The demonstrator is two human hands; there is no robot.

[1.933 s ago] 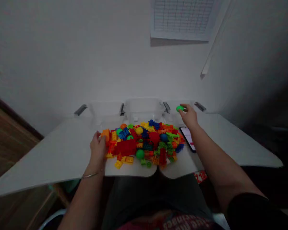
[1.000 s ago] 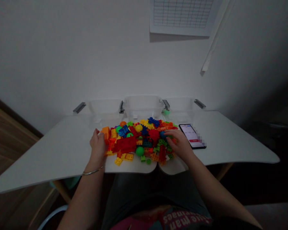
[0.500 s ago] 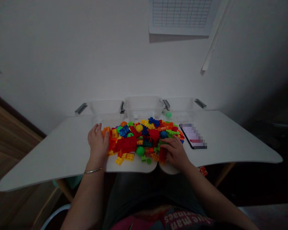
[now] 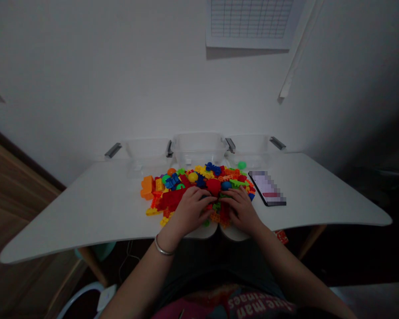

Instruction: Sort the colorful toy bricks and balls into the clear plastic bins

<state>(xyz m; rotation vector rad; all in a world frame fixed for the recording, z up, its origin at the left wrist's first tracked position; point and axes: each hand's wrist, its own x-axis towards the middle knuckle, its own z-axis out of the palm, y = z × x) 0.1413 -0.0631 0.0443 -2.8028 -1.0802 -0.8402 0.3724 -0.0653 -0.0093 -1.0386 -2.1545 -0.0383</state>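
Toy pile (image 4: 213, 186) — green ball (image 4: 242, 165) in rightmost bin (image 4: 249, 144)

- We see a low, jumbled heap of bright toy bricks (image 4: 185, 180).
- Near its middle we see a red ball (image 4: 213, 186).
- Just right of that sits our blue ball (image 4: 226, 185).

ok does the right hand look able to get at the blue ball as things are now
Probably yes: the blue ball sits among the heaped toys just beyond the fingers of the right hand, and no other piece seems to cover its top.
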